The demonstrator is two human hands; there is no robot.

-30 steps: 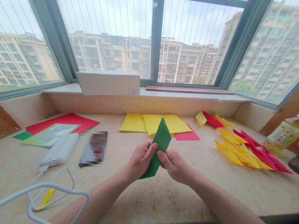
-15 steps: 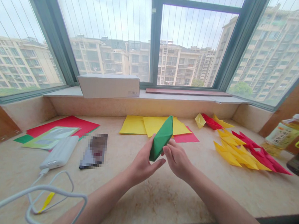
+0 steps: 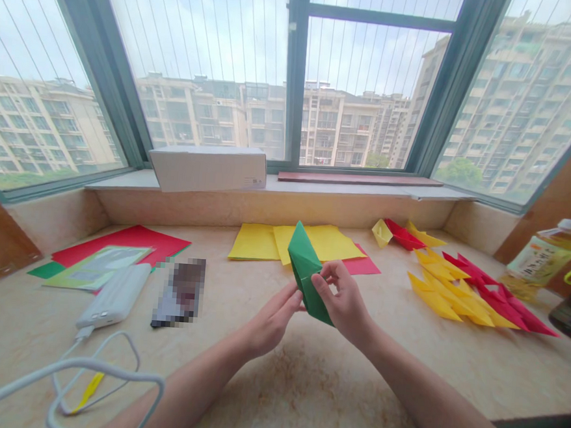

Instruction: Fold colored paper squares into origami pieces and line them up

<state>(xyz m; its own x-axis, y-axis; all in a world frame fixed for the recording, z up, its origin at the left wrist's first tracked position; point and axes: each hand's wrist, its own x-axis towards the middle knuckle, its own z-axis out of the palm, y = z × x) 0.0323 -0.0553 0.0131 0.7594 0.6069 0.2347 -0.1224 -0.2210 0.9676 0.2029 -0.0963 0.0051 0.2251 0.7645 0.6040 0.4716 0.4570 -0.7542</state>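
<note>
A folded piece of green paper, pointed at its top and lower right ends, is held above the counter between both hands. My right hand pinches its right edge with thumb and forefinger. From the lower left, my left hand grips the paper's side, its fingers partly hidden behind it. Just beyond lie yellow paper sheets and a pink-red sheet. To the right sit several folded yellow paper boats and red paper boats.
At left are red paper, a white power bank with a looped cable, and a pixelated item. A white box rests on the sill. A drink bottle stands at right; the counter's front edge is near.
The green paper has turned, its top tip swinging from right to left. My right hand has moved up onto its right edge, and the left hand has shifted its hold lower.
</note>
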